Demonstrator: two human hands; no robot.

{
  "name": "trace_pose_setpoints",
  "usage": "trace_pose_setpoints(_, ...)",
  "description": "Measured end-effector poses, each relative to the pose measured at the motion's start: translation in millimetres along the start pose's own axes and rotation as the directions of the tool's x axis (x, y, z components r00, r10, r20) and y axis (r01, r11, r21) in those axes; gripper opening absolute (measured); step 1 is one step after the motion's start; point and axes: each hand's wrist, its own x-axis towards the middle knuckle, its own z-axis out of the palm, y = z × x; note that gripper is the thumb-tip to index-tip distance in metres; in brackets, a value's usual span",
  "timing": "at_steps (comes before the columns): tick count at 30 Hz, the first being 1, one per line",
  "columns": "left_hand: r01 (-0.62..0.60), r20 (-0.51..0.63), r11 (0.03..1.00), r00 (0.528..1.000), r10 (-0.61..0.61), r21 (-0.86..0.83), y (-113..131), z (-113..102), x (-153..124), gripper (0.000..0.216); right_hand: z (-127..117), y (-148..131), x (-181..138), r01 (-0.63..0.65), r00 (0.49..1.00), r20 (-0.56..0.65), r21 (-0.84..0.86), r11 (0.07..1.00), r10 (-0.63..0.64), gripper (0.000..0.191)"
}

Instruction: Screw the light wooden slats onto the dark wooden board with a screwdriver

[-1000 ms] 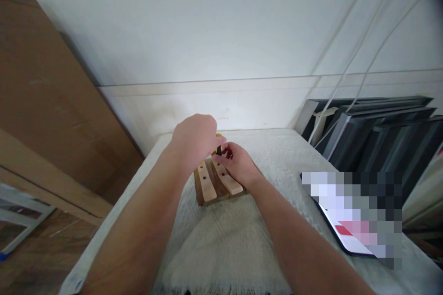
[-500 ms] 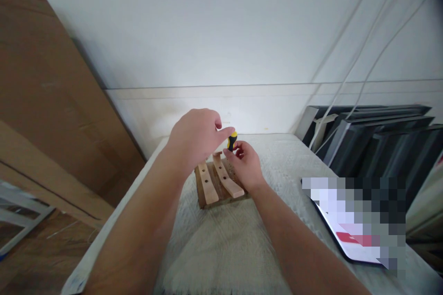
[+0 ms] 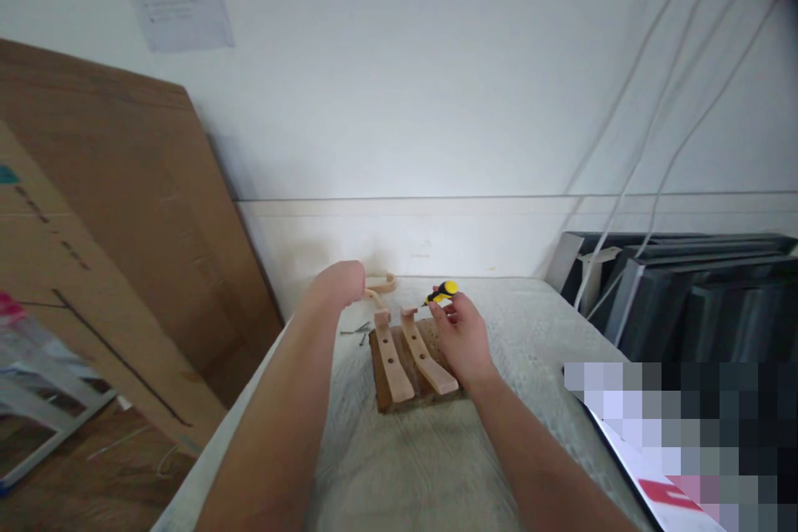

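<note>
A screwdriver (image 3: pixel 444 292) with a stubby yellow and black handle is held in my right hand (image 3: pixel 465 337), its shaft tilted down to the left. Below it, a brown wooden board (image 3: pixel 381 386) lies on the table, bearing two pale curved wooden hooks with drilled holes, a left hook (image 3: pixel 394 370) and a right hook (image 3: pixel 430 366). My left hand (image 3: pixel 342 283) is behind the board at the left, against more bent wooden pieces (image 3: pixel 381 284). Its fingers are hidden, so its grip is unclear. Several screws (image 3: pixel 360 331) lie left of the board.
A pale cloth (image 3: pixel 399 465) covers the table, which meets a white wall (image 3: pixel 436 100). Large cardboard (image 3: pixel 137 249) leans at the left. Dark panels (image 3: pixel 698 283) and white cables (image 3: pixel 654 108) stand at the right, near a partly blurred tablet-like device (image 3: pixel 629 449).
My left hand has left the screwdriver and moved back left to the bent wooden pieces. The screwdriver has tipped from upright to slanted in my right hand. The view has shifted upward.
</note>
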Motion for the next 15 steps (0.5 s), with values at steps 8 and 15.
trace_pose_setpoints(8,0.006,0.274,0.999,0.962,0.007,-0.043,-16,65,58,0.016,-3,-1,1,-0.012,0.999,-0.049,-0.014,1.0,0.012,0.033)
trace_pose_setpoints(15,-0.092,0.306,0.994,0.946,0.107,-0.061,-19,76,69,0.01,-4,-2,1,-0.065,0.996,-0.059,0.028,0.997,0.067,0.038)
